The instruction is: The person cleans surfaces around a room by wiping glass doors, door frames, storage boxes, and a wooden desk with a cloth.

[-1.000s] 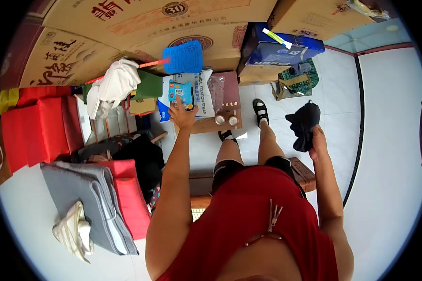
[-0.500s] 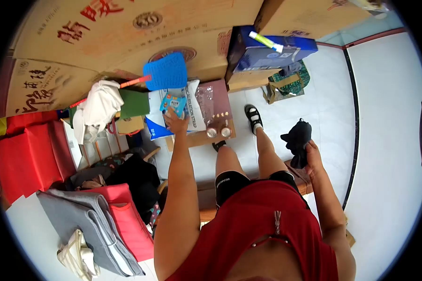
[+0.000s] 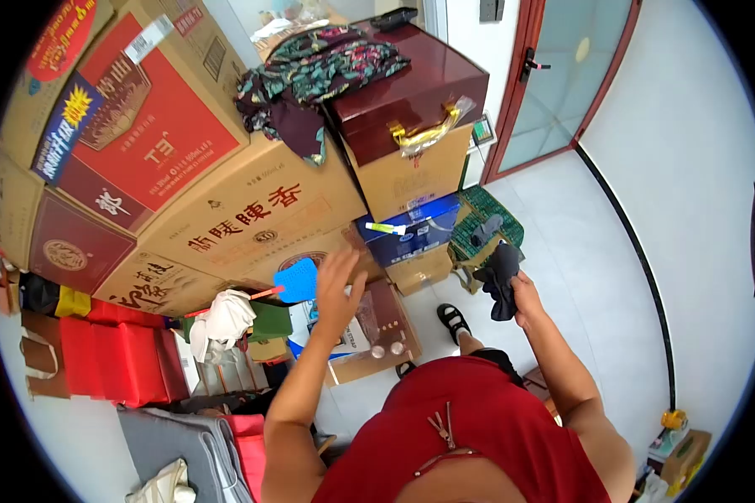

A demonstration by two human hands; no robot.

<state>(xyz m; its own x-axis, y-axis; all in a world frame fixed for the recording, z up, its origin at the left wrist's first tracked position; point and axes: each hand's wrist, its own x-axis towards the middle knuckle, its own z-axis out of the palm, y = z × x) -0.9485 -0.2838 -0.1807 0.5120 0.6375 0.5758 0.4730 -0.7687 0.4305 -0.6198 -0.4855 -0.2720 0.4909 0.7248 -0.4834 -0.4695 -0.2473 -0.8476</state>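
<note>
My left hand (image 3: 340, 289) is raised in front of the stacked cartons with its fingers apart, and I see nothing in it. Just left of it is a blue fly swatter (image 3: 296, 279) with a red handle. Beneath the forearm, a white-and-blue printed package (image 3: 352, 338) lies on a low box, partly covered by my arm. Two clear bottles (image 3: 378, 351) lie beside that package. My right hand (image 3: 524, 300) is closed around a bunched piece of black cloth (image 3: 501, 281), which hangs off to the right above the floor.
Large cartons (image 3: 252, 201) are stacked ahead, with a dark red case (image 3: 411, 84) and a floral cloth (image 3: 319, 71) on top. A yellow-green tube (image 3: 386, 228) lies on a blue box (image 3: 411, 243). Red bags (image 3: 117, 360) stand at left. A glass door (image 3: 566, 75) is at the back.
My left hand has lifted off the blue packet on the package and moved up in front of the cartons. My right hand keeps the black cloth. The view has tilted upward.
</note>
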